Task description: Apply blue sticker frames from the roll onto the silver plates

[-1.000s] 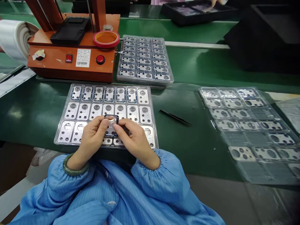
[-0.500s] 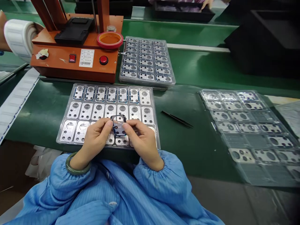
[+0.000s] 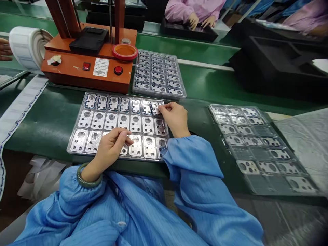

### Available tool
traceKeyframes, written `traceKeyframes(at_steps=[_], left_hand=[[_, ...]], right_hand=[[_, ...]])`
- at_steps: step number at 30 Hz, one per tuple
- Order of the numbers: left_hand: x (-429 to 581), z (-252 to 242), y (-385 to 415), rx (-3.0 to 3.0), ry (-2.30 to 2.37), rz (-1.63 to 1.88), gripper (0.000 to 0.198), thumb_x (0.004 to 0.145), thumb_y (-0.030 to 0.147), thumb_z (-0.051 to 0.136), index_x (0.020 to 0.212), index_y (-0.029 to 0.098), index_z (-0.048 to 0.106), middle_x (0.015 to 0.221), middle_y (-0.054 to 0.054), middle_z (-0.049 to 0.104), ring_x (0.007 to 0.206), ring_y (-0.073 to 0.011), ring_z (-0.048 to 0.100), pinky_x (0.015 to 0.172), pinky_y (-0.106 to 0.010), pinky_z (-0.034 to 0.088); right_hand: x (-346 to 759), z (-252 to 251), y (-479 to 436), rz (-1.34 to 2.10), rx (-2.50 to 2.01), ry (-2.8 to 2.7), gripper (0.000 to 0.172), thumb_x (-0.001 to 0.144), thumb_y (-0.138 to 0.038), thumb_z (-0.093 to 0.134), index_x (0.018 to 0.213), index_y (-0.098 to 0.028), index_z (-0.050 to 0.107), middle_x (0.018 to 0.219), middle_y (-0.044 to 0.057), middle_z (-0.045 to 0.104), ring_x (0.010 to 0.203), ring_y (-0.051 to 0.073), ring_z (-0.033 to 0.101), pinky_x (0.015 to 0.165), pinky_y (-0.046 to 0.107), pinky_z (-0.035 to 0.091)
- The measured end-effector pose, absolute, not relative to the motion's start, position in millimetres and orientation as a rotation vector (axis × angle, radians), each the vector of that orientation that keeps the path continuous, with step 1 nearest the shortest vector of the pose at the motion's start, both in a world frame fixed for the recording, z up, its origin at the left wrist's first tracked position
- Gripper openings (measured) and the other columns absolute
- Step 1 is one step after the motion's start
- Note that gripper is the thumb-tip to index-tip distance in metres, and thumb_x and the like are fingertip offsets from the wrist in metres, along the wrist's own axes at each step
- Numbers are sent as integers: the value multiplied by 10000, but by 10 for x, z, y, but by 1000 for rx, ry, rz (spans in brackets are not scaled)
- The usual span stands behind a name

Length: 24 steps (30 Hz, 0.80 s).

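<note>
Silver plates (image 3: 148, 147) lie in rows in a clear tray (image 3: 77, 119) on a green belt (image 3: 51, 126); one head view, read from near to far. Right hand (image 3: 175, 119): fingertips (image 3: 161, 108) on the end plate (image 3: 155, 108) of the top row, plainly touching, but whether it is gripped or only pressed cannot be told. Left hand (image 3: 110, 150): fingers curled and low over the bottom rows, nothing visible between them, though they may hide a small part. Jade bangle (image 3: 88, 179) on the left wrist, close to the tray's front rim. Blue right sleeve (image 3: 194, 160) lies over the tray's lower right corner. Risks, judged: a cuff or bangle dragged across the tray could shift plates from their pockets; prying one plate at an angle could tip it against its neighbour and scratch both; bare fingertips could mark the metal. Farther off, a second tray (image 3: 135, 87) stands beside an orange machine (image 3: 84, 65), and loose plates in a plastic sheet (image 3: 256, 147) lie to the right. A co-worker's hands (image 3: 202, 21) work beyond the belt.
</note>
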<state>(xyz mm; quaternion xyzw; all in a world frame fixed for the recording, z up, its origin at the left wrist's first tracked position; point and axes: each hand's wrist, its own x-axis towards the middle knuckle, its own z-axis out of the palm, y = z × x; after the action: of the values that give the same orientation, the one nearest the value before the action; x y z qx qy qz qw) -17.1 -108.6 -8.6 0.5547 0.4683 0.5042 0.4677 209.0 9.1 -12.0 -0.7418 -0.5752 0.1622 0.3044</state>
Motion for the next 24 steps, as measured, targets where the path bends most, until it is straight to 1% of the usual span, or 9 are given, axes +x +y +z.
traceKeyframes(at_steps=[5, 8, 11, 14, 16, 19, 21, 23, 24], left_hand=[[-168, -94, -1079, 1385, 1145, 1226, 244, 935, 376, 521, 922, 183, 671, 710, -27, 729, 651, -137, 678, 656, -255, 555], [-166, -91, -1081, 1375, 1143, 1219, 250, 934, 386, 520, 921, 183, 666, 710, -29, 728, 650, -139, 678, 658, -260, 555], [-175, -80, -1089, 1376, 1147, 1213, 258, 935, 397, 516, 920, 187, 664, 713, -29, 730, 651, -140, 678, 660, -265, 554], [-183, -76, -1091, 1385, 1148, 1205, 261, 942, 393, 505, 923, 186, 664, 711, -26, 730, 650, -137, 677, 659, -264, 552], [-169, -85, -1084, 1383, 1144, 1202, 253, 942, 382, 510, 924, 185, 667, 712, -23, 730, 652, -134, 677, 662, -258, 548], [-132, -101, -1081, 1352, 1126, 1251, 223, 941, 352, 527, 928, 188, 678, 705, -15, 728, 646, -119, 673, 666, -241, 536], [-156, -83, -1109, 1267, 1045, 1410, 210, 945, 348, 525, 944, 204, 677, 697, -6, 723, 646, -116, 668, 672, -247, 530], [-286, -17, -1181, 1176, 877, 1577, 211, 946, 361, 515, 917, 222, 670, 610, 16, 682, 569, -111, 630, 647, -259, 521], [-398, 34, -1236, 1168, 777, 1606, 236, 947, 370, 503, 858, 224, 664, 531, 28, 634, 499, -108, 586, 607, -260, 509]], right_hand=[[2060, -153, -15, 271, -1926, -1562, 197, 835, -371, 553, 833, -195, 639, 749, 65, 671, 716, 232, 597, 699, 360, 429], [2208, -116, -137, 153, -1856, -1613, 190, 865, -324, 502, 856, -190, 637, 845, 87, 671, 789, 234, 611, 756, 371, 443], [2439, -145, -313, 104, -1931, -1671, 187, 856, -307, 517, 883, -182, 653, 890, 105, 649, 830, 245, 611, 797, 390, 452], [2660, -279, -512, 127, -1984, -1758, 270, 830, -348, 566, 1001, -161, 660, 1013, 143, 635, 935, 277, 600, 839, 414, 457], [2755, -394, -619, 104, -1995, -1834, 312, 828, -366, 566, 1044, -159, 653, 1048, 153, 631, 996, 302, 571, 853, 438, 450], [2808, -533, -691, 26, -1986, -1839, 272, 865, -370, 500, 964, -171, 658, 1007, 143, 638, 964, 299, 551, 833, 444, 442], [2811, -577, -684, 11, -1952, -1832, 262, 878, -374, 471, 896, -183, 648, 949, 131, 641, 913, 279, 551, 813, 426, 443], [2814, -588, -664, 25, -1904, -1866, 269, 882, -393, 459, 866, -194, 640, 909, 121, 647, 896, 266, 556, 814, 415, 441], [2821, -588, -655, 23, -1883, -1885, 283, 885, -405, 450, 859, -197, 641, 895, 120, 654, 901, 266, 562, 820, 415, 439]])
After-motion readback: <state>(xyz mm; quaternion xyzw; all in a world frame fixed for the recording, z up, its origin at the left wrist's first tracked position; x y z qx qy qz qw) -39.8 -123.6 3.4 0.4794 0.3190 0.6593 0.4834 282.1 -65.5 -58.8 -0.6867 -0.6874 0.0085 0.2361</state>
